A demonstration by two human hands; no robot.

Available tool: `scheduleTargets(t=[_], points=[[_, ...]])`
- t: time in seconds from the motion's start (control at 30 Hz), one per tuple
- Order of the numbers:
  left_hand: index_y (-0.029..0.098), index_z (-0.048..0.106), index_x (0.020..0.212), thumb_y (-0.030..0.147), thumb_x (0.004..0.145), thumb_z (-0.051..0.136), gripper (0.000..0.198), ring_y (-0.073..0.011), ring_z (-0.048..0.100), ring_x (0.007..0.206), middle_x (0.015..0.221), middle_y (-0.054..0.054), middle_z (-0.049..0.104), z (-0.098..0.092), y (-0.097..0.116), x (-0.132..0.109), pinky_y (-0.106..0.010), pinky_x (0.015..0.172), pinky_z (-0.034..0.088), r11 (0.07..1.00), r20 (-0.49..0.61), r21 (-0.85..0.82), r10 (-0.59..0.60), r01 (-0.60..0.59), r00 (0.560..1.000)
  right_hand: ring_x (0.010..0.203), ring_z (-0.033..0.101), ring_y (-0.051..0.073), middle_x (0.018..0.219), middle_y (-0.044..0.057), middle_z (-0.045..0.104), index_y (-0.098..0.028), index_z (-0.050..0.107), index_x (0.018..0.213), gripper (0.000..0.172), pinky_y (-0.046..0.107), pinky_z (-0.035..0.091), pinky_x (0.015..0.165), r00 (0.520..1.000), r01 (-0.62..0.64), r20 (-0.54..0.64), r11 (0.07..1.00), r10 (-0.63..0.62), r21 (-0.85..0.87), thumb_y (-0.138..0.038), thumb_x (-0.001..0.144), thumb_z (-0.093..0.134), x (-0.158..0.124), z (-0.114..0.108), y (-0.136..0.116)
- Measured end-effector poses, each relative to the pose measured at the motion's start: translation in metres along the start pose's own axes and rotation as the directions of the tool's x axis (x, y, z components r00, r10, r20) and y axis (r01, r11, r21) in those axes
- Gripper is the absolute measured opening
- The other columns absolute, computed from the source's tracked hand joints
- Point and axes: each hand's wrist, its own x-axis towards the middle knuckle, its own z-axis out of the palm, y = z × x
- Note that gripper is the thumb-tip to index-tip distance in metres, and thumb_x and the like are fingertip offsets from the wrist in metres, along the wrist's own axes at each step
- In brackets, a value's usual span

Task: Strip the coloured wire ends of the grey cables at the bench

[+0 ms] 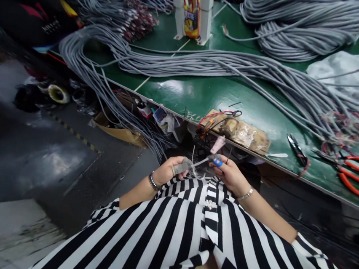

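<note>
In front of my striped shirt, my left hand is closed on a grey cable. My right hand pinches the same cable a short way to the right, with grey and blue wraps on its fingers. Thin pale strands splay out from the cable between the two hands. A grey wrap also covers a finger of my left hand. Just beyond the hands, a soldering iron or similar pale-tipped tool cannot be made out clearly; its pinkish end points down off a worn wooden block.
Long grey cables stretch across the green table, their stripped ends at right. Orange-handled scissors and small snips lie near its front edge. A large cable coil sits behind. Cables hang over the edge at left.
</note>
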Motion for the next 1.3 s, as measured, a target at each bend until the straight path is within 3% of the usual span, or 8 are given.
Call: scheduleTargets(t=[0.23,0.4,0.47,0.57,0.7,0.93,1.1,1.3], points=[[0.011,0.062,0.077,0.046,0.077,0.069,0.036,-0.0091,0.057,0.05,0.061,-0.002,0.061,-0.013,0.012,0.001,-0.02,0.051,0.047,0.999,0.085,-0.038,0.017,-0.014,0.996,0.043,0.024,0.001,0.07,0.001,0.06,-0.015,0.062,0.078,0.039,0.02,0.008,0.04,0.997,-0.002,-0.083,0.999,-0.002,-0.04,-0.049,0.066,0.075,-0.002,-0.004,-0.003],[0.012,0.063,0.081,0.038,0.078,0.069,0.027,-0.0105,0.06,0.055,0.063,-0.003,0.064,-0.016,0.033,0.01,-0.022,0.056,0.05,0.961,0.024,0.108,0.252,-0.253,0.967,0.042,0.02,0.001,0.063,-0.001,0.055,-0.015,0.059,0.072,0.048,0.02,0.007,0.039,0.988,0.01,-0.152,0.997,-0.022,-0.076,-0.061,0.065,0.071,-0.001,-0.004,-0.017],[0.012,0.065,0.084,0.032,0.078,0.07,0.02,-0.0105,0.061,0.059,0.068,-0.003,0.065,-0.012,0.04,0.018,-0.022,0.058,0.05,0.881,-0.004,0.28,0.399,-0.382,0.917,0.042,0.02,0.002,0.06,-0.002,0.052,-0.015,0.058,0.071,0.051,0.02,0.007,0.039,0.988,0.03,-0.149,0.996,-0.042,-0.083,-0.065,0.066,0.068,0.001,-0.003,-0.023],[0.014,0.068,0.088,0.024,0.078,0.07,0.015,-0.0117,0.063,0.067,0.076,-0.005,0.067,-0.001,0.044,0.032,-0.022,0.063,0.051,0.638,0.078,0.511,0.634,-0.577,0.77,0.043,0.022,0.002,0.064,0.0,0.054,-0.014,0.061,0.077,0.057,0.019,0.007,0.039,0.989,0.073,-0.121,0.994,-0.082,-0.082,-0.07,0.068,0.062,0.005,0.0,-0.032],[0.015,0.068,0.089,0.02,0.079,0.067,0.011,-0.0125,0.064,0.07,0.078,-0.005,0.068,0.013,0.038,0.05,-0.024,0.065,0.052,0.387,0.16,0.651,0.771,-0.652,0.617,0.043,0.024,0.003,0.065,-0.001,0.054,-0.015,0.06,0.081,0.054,0.018,0.007,0.039,0.991,0.098,-0.084,0.991,-0.105,-0.087,-0.068,0.068,0.064,0.011,0.009,-0.043],[0.015,0.067,0.09,0.02,0.078,0.068,0.013,-0.0135,0.065,0.069,0.078,-0.005,0.069,0.019,0.024,0.055,-0.025,0.065,0.053,0.304,0.114,0.754,0.812,-0.582,0.572,0.04,0.019,0.002,0.048,-0.009,0.035,-0.018,0.048,0.068,0.049,0.019,0.009,0.039,0.976,0.127,-0.172,0.99,-0.136,-0.06,-0.06,0.061,0.074,0.016,0.021,-0.045],[0.016,0.066,0.089,0.019,0.078,0.068,0.012,-0.0131,0.066,0.071,0.079,-0.004,0.069,0.021,0.025,0.056,-0.025,0.066,0.054,0.273,0.11,0.766,0.837,-0.582,0.537,0.041,0.024,0.004,0.048,-0.008,0.037,-0.019,0.046,0.066,0.052,0.02,0.014,0.038,0.896,0.294,-0.325,0.953,-0.303,-0.081,-0.062,0.059,0.074,0.02,0.022,-0.036],[0.015,0.067,0.089,0.02,0.077,0.068,0.013,-0.0145,0.067,0.072,0.08,-0.006,0.07,0.022,0.02,0.061,-0.026,0.068,0.054,0.287,0.141,0.747,0.814,-0.6,0.564,0.041,0.02,0.004,0.048,-0.007,0.037,-0.017,0.051,0.066,0.057,0.02,0.011,0.038,0.964,0.176,-0.2,0.984,-0.173,-0.005,-0.072,0.064,0.064,0.023,0.021,-0.033]])
